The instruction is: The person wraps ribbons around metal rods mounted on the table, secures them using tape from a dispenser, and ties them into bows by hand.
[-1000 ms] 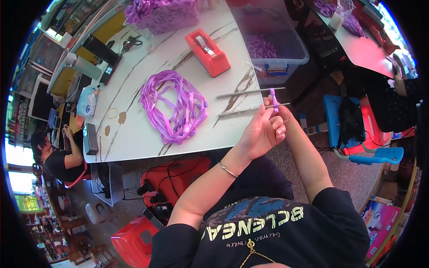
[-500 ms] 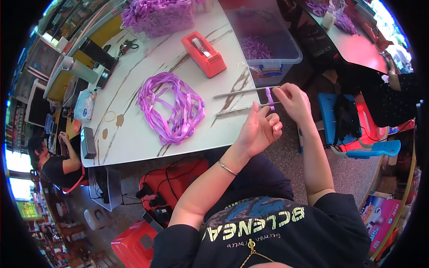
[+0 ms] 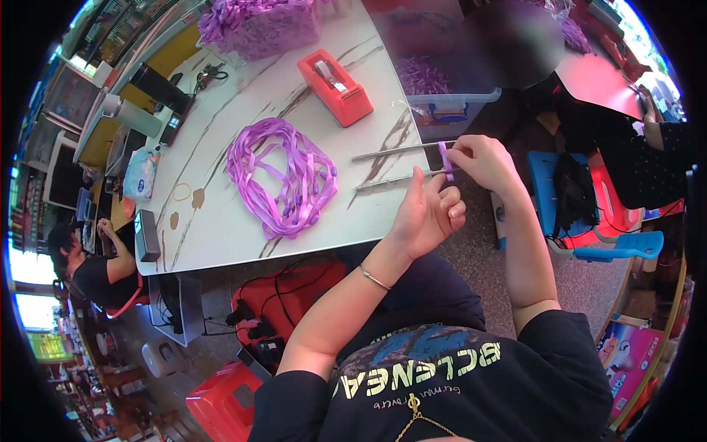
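Two thin metal rods [image 3: 394, 153] reach out side by side over the table's right edge. A purple ribbon [image 3: 447, 162] spans their right ends. My right hand [image 3: 482, 163] is closed in a pinch on this ribbon near the upper rod. Just below the lower rod is my left hand [image 3: 431, 214], thumb raised and the other fingers curled. Its index finger is by the ribbon's lower end; whatever the curled fingers hold is hidden. On the table to the left lies a loose coil of purple lanyards [image 3: 283, 180].
A red tape dispenser [image 3: 336, 88] stands on the marble-patterned table [image 3: 221, 228]. Behind it is a clear bin of purple ribbons [image 3: 258, 33]. A clear storage box [image 3: 471, 103] sits beyond the right edge, near a blue chair [image 3: 552, 191]. Another person [image 3: 103, 265] sits far left.
My right hand has shifted slightly left along the ribbon and its fingers have closed in. My left hand has barely moved. A dark blurred shape has come in at the upper right.
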The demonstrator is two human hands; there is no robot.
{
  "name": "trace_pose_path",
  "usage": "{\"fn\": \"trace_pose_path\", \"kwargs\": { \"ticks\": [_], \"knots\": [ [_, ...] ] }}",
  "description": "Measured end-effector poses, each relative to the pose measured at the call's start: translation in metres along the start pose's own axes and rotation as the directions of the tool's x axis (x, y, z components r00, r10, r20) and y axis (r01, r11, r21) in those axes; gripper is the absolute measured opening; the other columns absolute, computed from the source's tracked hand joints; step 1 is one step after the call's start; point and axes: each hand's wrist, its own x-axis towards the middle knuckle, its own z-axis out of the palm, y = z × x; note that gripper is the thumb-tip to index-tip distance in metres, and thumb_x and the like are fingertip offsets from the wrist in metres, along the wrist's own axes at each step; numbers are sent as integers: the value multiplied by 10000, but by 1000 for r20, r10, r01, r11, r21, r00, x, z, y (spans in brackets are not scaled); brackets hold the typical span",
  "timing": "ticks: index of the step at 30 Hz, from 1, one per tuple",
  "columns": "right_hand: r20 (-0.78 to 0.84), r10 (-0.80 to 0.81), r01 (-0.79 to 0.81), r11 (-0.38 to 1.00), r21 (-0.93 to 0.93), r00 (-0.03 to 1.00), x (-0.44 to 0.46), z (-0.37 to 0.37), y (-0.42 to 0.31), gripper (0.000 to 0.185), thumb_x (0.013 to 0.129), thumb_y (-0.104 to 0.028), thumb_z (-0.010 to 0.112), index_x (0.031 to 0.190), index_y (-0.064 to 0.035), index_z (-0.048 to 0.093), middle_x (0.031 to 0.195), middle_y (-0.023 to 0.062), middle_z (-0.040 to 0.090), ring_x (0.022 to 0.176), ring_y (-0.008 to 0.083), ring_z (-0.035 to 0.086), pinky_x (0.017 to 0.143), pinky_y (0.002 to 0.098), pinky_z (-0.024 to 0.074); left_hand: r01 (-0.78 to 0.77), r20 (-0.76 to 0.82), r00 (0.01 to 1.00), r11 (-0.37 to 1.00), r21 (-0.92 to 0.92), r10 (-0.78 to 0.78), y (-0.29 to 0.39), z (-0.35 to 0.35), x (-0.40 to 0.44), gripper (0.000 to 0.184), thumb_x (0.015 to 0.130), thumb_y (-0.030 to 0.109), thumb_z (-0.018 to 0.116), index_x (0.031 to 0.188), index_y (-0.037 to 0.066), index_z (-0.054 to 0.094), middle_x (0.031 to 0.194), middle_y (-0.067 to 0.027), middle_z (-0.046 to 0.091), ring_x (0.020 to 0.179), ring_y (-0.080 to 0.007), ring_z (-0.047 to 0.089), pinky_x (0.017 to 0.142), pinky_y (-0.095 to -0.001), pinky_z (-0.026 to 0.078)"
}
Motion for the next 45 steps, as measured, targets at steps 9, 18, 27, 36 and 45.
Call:
{"fn": "trace_pose_path", "kwargs": {
  "ticks": [9, 18, 27, 36, 45],
  "knots": [
    [551, -61, -438, 536, 722, 832, 29, 66, 92, 169, 825, -244, 612, 855, -78, 628, 657, -65, 497, 563, 10, 421, 465, 165, 288, 11, -21, 1000, 1000, 21, -10, 1, 2, -1, 566, 900, 592, 254, 1134, 83, 339, 673, 11, 309, 654, -135, 388, 661, -269, 362],
    [321, 71, -311, 509, 802, 944, 6, 29, 60, 205, 859, -310, 577, 817, -111, 602, 681, -92, 495, 605, -11, 416, 504, 144, 292, 1, -53, 999, 999, 39, 1, 0, 4, -2, 576, 906, 584, 244, 1158, 74, 328, 689, -2, 349, 656, -141, 400, 656, -271, 363],
    [4, 43, -40, 884, 466, 999, -13, 17, 24, 305, 860, -275, 548, 934, 9, 631, 817, 118, 643, 771, 156, 588, 709, 291, 446, -12, 19, 1000, 1000, 12, 11, 0, 1, 0, 567, 909, 579, 233, 1116, 71, 377, 706, 0, 391, 664, -137, 418, 642, -266, 368],
    [372, 12, -314, 563, 765, 928, -7, 20, 24, 434, 901, -380, 477, 1013, 13, 624, 941, 78, 638, 885, 164, 571, 817, 276, 411, -17, 16, 1000, 1000, 17, 16, -1, 2, 0, 553, 911, 574, 241, 1081, 69, 389, 698, 3, 375, 656, -133, 418, 640, -260, 375],
    [647, -201, -651, 57, 757, 735, 9, 27, 47, 456, 910, -414, 438, 1188, -62, 521, 1097, 41, 601, 956, 145, 544, 802, 280, 420, -24, -160, 974, 780, 625, 159, -4, 57, -37, 670, 922, 489, 358, 1403, 55, 189, 897, -58, 544, 796, -153, 528, 724, -282, 426]
  ]
}}
